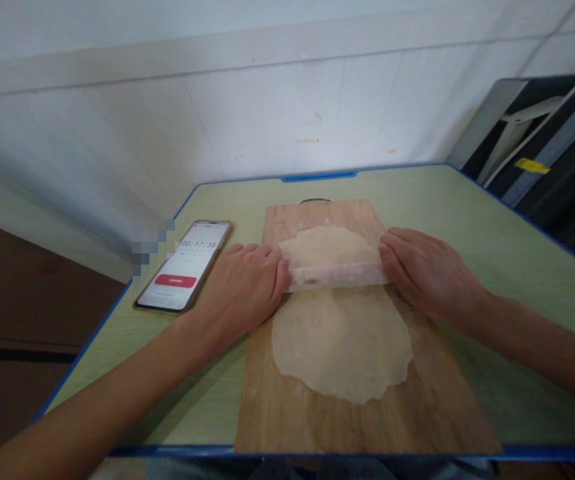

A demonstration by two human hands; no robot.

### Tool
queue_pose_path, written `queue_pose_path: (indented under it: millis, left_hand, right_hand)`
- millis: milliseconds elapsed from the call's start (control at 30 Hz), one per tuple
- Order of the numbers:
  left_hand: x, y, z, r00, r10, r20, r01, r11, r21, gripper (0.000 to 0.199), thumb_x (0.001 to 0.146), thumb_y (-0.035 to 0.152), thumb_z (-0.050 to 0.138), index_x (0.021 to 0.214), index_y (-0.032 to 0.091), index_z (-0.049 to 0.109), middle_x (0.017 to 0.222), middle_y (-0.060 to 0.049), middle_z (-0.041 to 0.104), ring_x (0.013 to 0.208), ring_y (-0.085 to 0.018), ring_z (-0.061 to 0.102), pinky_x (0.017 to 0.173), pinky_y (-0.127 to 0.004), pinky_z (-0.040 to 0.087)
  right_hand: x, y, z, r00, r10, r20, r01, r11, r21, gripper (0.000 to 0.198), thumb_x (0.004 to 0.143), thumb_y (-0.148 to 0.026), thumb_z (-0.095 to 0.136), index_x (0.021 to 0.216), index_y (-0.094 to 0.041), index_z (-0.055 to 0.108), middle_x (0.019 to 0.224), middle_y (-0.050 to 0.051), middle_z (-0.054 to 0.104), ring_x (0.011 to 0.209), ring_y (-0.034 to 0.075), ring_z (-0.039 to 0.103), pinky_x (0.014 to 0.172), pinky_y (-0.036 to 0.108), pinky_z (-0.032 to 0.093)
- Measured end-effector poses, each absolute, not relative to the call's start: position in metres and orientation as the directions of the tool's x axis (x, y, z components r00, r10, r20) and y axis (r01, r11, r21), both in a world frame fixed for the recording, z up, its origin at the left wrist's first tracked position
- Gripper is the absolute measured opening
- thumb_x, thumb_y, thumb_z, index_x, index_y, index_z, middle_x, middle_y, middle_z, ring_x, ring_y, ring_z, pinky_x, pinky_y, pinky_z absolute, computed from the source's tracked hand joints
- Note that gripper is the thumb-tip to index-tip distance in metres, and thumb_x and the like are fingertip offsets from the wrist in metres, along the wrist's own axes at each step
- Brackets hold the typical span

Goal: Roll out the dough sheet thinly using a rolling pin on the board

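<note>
A thin, wide sheet of dough (342, 347) with a wavy edge lies flat on a wooden cutting board (367, 427). Across its upper part rests a pale rolling pin (337, 276), dusted whitish. My left hand (252, 283) is closed around the pin's left end, and my right hand (417, 270) grips the right end. Both ends of the pin are hidden under my fingers. Dough shows on the far side of the pin as well as on the near side.
A phone (185, 267) with a running timer on its screen lies left of the board on the green, blue-edged table (467, 220). A white wall (267, 120) stands behind the table. Dark objects with a yellow strip (532, 165) are at the right.
</note>
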State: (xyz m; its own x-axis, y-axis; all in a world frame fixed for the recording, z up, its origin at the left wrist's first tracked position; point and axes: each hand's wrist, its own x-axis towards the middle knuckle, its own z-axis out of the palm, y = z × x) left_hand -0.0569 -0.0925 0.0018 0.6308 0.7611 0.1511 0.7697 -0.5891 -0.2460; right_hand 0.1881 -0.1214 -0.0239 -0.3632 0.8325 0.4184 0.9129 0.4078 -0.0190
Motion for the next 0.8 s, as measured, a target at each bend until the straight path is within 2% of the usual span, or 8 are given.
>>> queue_pose_path:
  millis: [133, 300, 467, 667, 800]
  left_hand:
    - [-0.055, -0.089, 0.001, 0.587, 0.799, 0.129, 0.801, -0.55, -0.237, 0.049, 0.095, 0.023, 0.021, 0.07, 0.016, 0.062, 0.065, -0.01, 0.065, 0.062, -0.023, 0.062, 0.058, -0.035, 0.042]
    - [-0.056, -0.099, 0.0, 0.587, 0.789, 0.181, 0.805, -0.544, -0.237, 0.043, 0.093, 0.023, 0.023, 0.074, 0.017, 0.061, 0.066, -0.009, 0.065, 0.065, -0.023, 0.062, 0.063, -0.036, 0.044]
    - [-0.052, -0.094, 0.001, 0.547, 0.831, 0.1, 0.83, -0.522, -0.198, 0.049, 0.094, 0.023, 0.02, 0.071, 0.016, 0.061, 0.069, -0.011, 0.067, 0.065, -0.024, 0.063, 0.06, -0.036, 0.043]
    - [-0.051, -0.102, 0.001, 0.541, 0.832, 0.12, 0.836, -0.518, -0.18, 0.042, 0.092, 0.022, 0.021, 0.079, 0.015, 0.061, 0.072, -0.011, 0.066, 0.071, -0.028, 0.064, 0.067, -0.04, 0.046]
    - [-0.052, -0.1, 0.0, 0.537, 0.841, 0.065, 0.835, -0.519, -0.18, 0.047, 0.095, 0.023, 0.019, 0.074, 0.015, 0.06, 0.074, -0.012, 0.067, 0.071, -0.026, 0.065, 0.066, -0.038, 0.046]
  right_hand:
    - [0.189, -0.116, -0.023, -0.335, 0.877, 0.344, 0.921, 0.382, -0.079, 0.028, 0.09, -0.025, 0.029, 0.063, -0.028, 0.024, 0.058, 0.003, 0.046, 0.056, 0.019, 0.045, 0.056, 0.035, 0.033]
    - [0.188, -0.125, -0.024, -0.345, 0.83, 0.439, 0.912, 0.406, -0.051, 0.025, 0.091, -0.025, 0.029, 0.066, -0.029, 0.025, 0.058, 0.002, 0.043, 0.057, 0.02, 0.043, 0.058, 0.035, 0.035]
    - [0.189, -0.121, -0.021, -0.332, 0.876, 0.349, 0.909, 0.396, -0.128, 0.027, 0.091, -0.026, 0.026, 0.064, -0.029, 0.025, 0.059, 0.003, 0.046, 0.057, 0.019, 0.046, 0.059, 0.035, 0.037]
    - [0.188, -0.128, -0.021, -0.348, 0.84, 0.418, 0.909, 0.411, -0.069, 0.024, 0.091, -0.025, 0.029, 0.067, -0.029, 0.025, 0.059, 0.004, 0.046, 0.058, 0.021, 0.044, 0.059, 0.036, 0.037]
    - [0.191, -0.125, -0.024, -0.357, 0.858, 0.369, 0.909, 0.411, -0.077, 0.027, 0.092, -0.025, 0.028, 0.065, -0.029, 0.028, 0.06, 0.005, 0.049, 0.059, 0.021, 0.047, 0.06, 0.036, 0.038]
